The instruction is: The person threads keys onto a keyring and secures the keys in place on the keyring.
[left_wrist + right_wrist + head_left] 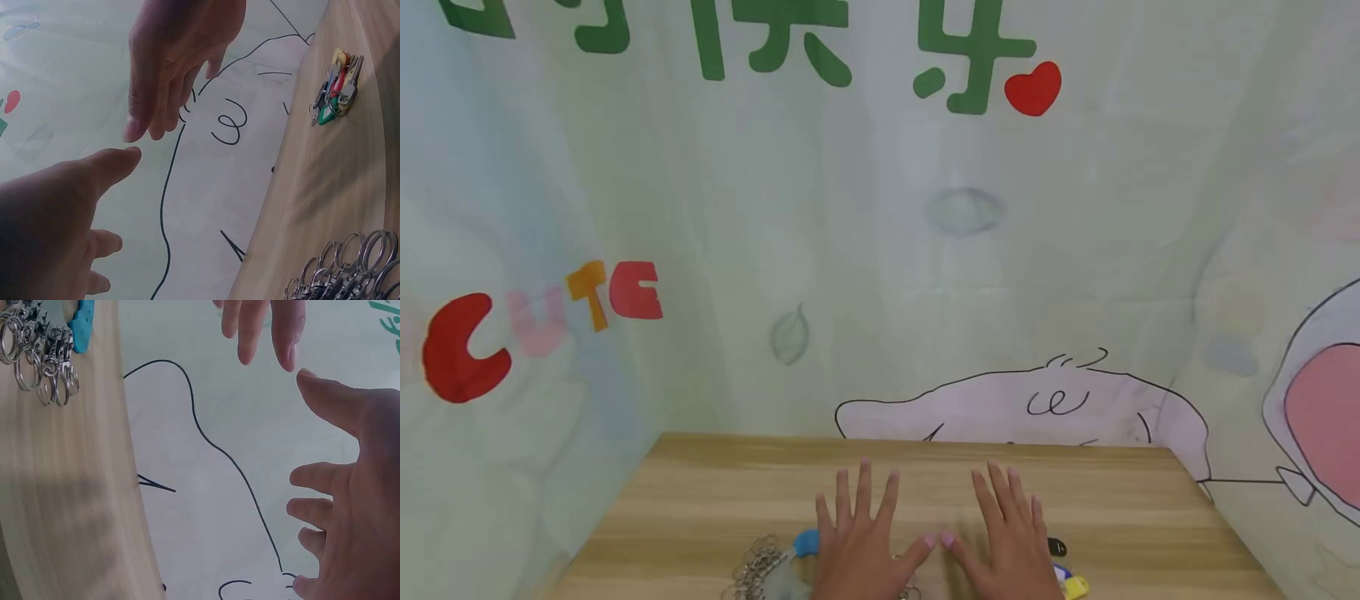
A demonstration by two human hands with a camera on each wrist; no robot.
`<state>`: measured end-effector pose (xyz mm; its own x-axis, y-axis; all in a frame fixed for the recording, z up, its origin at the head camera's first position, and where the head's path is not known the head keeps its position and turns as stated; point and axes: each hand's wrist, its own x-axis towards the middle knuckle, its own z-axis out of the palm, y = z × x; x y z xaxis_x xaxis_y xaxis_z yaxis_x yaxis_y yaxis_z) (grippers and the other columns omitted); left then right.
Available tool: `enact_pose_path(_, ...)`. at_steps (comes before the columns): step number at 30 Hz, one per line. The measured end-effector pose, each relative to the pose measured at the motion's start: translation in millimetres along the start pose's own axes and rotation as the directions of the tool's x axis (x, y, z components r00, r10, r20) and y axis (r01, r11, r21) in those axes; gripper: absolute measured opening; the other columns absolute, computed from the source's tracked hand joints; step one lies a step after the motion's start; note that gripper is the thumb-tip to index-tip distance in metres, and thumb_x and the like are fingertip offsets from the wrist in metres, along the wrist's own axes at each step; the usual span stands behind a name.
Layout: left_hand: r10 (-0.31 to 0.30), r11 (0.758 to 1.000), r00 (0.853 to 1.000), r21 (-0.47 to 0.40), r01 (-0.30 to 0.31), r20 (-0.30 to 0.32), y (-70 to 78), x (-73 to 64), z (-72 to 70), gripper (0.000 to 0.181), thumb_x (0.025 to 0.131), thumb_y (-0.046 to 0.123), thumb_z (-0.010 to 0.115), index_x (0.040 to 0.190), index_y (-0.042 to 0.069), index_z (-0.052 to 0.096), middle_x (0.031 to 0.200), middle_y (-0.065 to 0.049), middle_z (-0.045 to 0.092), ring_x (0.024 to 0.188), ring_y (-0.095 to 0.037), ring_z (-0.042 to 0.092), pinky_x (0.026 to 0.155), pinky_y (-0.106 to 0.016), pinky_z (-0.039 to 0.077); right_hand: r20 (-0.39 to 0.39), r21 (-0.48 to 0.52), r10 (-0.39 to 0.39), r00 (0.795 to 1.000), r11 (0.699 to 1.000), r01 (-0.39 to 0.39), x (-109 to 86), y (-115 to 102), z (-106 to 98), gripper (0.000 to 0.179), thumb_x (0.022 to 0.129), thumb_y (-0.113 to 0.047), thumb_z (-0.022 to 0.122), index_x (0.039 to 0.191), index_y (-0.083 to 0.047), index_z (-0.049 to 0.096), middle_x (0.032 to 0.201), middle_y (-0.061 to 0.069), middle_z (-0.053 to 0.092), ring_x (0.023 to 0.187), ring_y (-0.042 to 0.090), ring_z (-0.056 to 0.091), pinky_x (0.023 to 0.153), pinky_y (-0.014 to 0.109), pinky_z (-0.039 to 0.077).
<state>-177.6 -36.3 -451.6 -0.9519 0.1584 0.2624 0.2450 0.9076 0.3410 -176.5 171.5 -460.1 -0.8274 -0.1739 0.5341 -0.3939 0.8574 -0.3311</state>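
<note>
My left hand (863, 542) is held over the wooden table with fingers spread and straight. Beside it my right hand (1011, 542) has the same spread, and the two thumb tips nearly meet. Neither hand holds anything. Below and left of the left hand lies a cluster of metal key rings with clasps (758, 567), partly hidden by that hand. A blue piece (82, 325) lies against this cluster. Past the right hand is a small bunch of keys with coloured covers (337, 87), in yellow, red, green and dark blue; the hand covers part of it in the head view.
The wooden tabletop (737, 475) ends at a pale printed cloth (865, 250) hanging behind it. The cloth also hangs along the left and right sides. It bears green characters, a red heart (1033, 88) and cartoon outlines.
</note>
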Motion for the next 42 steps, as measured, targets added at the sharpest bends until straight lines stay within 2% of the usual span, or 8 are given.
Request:
enact_pose_path(11, -0.038, 0.998, 0.998, -0.049, 0.041, 0.058, -6.6, -2.5, -5.0, 0.096, 0.087, 0.082, 0.039, 0.157, 0.017, 0.034, 0.164, -0.019, 0.009, 0.146, -0.049, 0.000, 0.107, -0.073, -0.003, -0.038, 0.001, -0.017, 0.999, 1.000, 0.017, 20.9, -4.7, -39.1, 0.086, 0.090, -0.051, 0.070, 0.156, -0.009, 0.033, 0.162, 0.014, 0.024, 0.150, 0.034, 0.008, 0.116, 0.055, -0.003)
enact_pose_path(17, -0.074, 0.992, 0.997, -0.101, 0.075, 0.007, -11.8, -4.2, -7.0, 0.082, 0.097, 0.068, 0.044, 0.157, 0.013, 0.035, 0.164, -0.020, 0.010, 0.146, -0.049, -0.002, 0.106, -0.074, -0.003, -0.043, 0.020, -0.003, 0.999, 1.000, 0.004, 23.2, 2.1, -61.1, 0.084, 0.091, -0.046, 0.072, 0.154, -0.005, 0.036, 0.162, 0.014, 0.024, 0.150, 0.036, 0.006, 0.115, 0.057, -0.004)
enact_pose_path(24, -0.118, 0.984, 0.991, -0.140, 0.107, -0.068, -23.1, -2.6, -12.5, 0.056, 0.105, 0.036, 0.052, 0.152, 0.008, 0.042, 0.160, -0.022, 0.024, 0.144, -0.052, 0.012, 0.104, -0.077, 0.006, -0.037, 0.071, 0.016, 0.999, 0.997, -0.014, 21.3, 10.2, -73.3, 0.081, 0.090, -0.038, 0.075, 0.152, -0.002, 0.037, 0.159, 0.017, 0.029, 0.149, 0.038, 0.009, 0.113, 0.062, -0.003)
enact_pose_path(28, -0.079, 0.993, 0.990, -0.094, 0.068, -0.120, -31.4, 1.6, -14.7, 0.047, 0.099, 0.027, 0.065, 0.140, 0.007, 0.056, 0.144, -0.019, 0.048, 0.132, -0.048, 0.039, 0.101, -0.075, 0.022, -0.077, 0.128, 0.023, 0.997, 0.992, -0.013, 23.2, 9.4, -79.4, 0.066, 0.091, -0.025, 0.077, 0.144, 0.003, 0.048, 0.151, 0.022, 0.042, 0.146, 0.041, 0.021, 0.113, 0.063, 0.008)
enact_pose_path(31, -0.046, 0.997, 0.989, -0.071, 0.036, -0.138, -33.4, 3.3, -15.7, 0.028, 0.092, 0.021, 0.075, 0.118, 0.010, 0.070, 0.116, -0.010, 0.065, 0.108, -0.035, 0.057, 0.091, -0.066, 0.039, -0.112, 0.140, 0.053, 0.992, 0.989, -0.037, 24.2, 5.5, -83.6, 0.051, 0.092, -0.018, 0.075, 0.135, 0.002, 0.057, 0.140, 0.021, 0.053, 0.138, 0.041, 0.037, 0.109, 0.063, 0.025)
enact_pose_path(34, -0.018, 0.993, 0.997, -0.117, 0.009, -0.077, -31.6, 5.1, -14.4, 0.009, 0.088, 0.015, 0.078, 0.094, 0.014, 0.071, 0.090, 0.002, 0.065, 0.086, -0.021, 0.059, 0.081, -0.055, 0.046, -0.140, 0.138, 0.078, 0.987, 0.989, -0.058, 23.3, 1.8, -85.4, 0.041, 0.092, -0.015, 0.074, 0.129, -0.001, 0.063, 0.131, 0.018, 0.061, 0.127, 0.039, 0.050, 0.100, 0.060, 0.039)
enact_pose_path(36, 0.022, 0.988, 0.999, -0.150, -0.025, -0.025, -30.5, 8.2, -10.9, 0.010, 0.087, 0.012, 0.078, 0.084, 0.015, 0.068, 0.079, 0.007, 0.061, 0.076, -0.015, 0.057, 0.074, -0.048, 0.048, -0.146, 0.140, 0.091, 0.985, 0.988, -0.070, 22.6, 0.0, -86.1, 0.036, 0.093, -0.014, 0.073, 0.126, -0.003, 0.064, 0.127, 0.017, 0.063, 0.121, 0.038, 0.055, 0.095, 0.057, 0.043)
enact_pose_path(42, 0.154, 0.981, 0.986, -0.127, -0.145, 0.062, -28.9, 20.3, 1.9, 0.016, 0.084, 0.006, 0.075, 0.075, 0.013, 0.065, 0.071, 0.007, 0.055, 0.068, -0.011, 0.054, 0.061, -0.031, 0.049, -0.138, 0.143, 0.124, 0.983, 0.984, -0.104, 20.0, -3.0, -89.6, 0.030, 0.095, -0.014, 0.071, 0.123, -0.004, 0.067, 0.121, 0.015, 0.066, 0.115, 0.036, 0.060, 0.093, 0.055, 0.046)
